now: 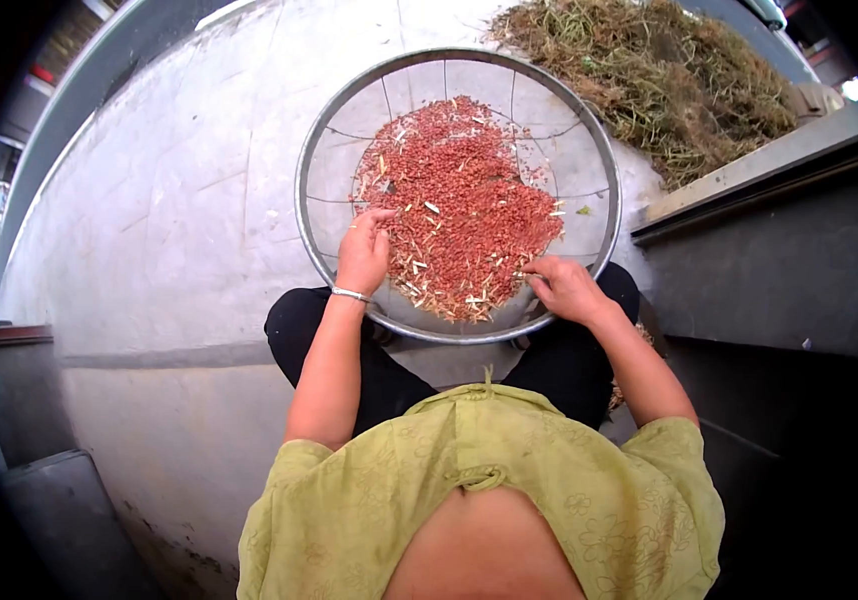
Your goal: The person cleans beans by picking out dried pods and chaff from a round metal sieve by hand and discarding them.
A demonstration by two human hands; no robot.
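A round sieve (pixel 306 170) with a metal rim rests at my lap and holds a heap of small red beans (pixel 459 190). Pale bits of broken pod and stalk (pixel 474 302) are mixed through the beans, thickest along the near edge. My left hand (pixel 362 252), with a bracelet at its wrist, is over the left side of the heap, index finger and thumb apart. At the right edge of the heap, my right hand (pixel 567 288) has thumb and forefinger drawn together; whatever is between them is too small to name.
A pile of dried plants (pixel 664 85) lies on the pale concrete floor (pixel 179 190) at the back right. To my right stands a dark ledge (pixel 779 250) with a light top edge. A grey panel (pixel 74 510) is at the lower left.
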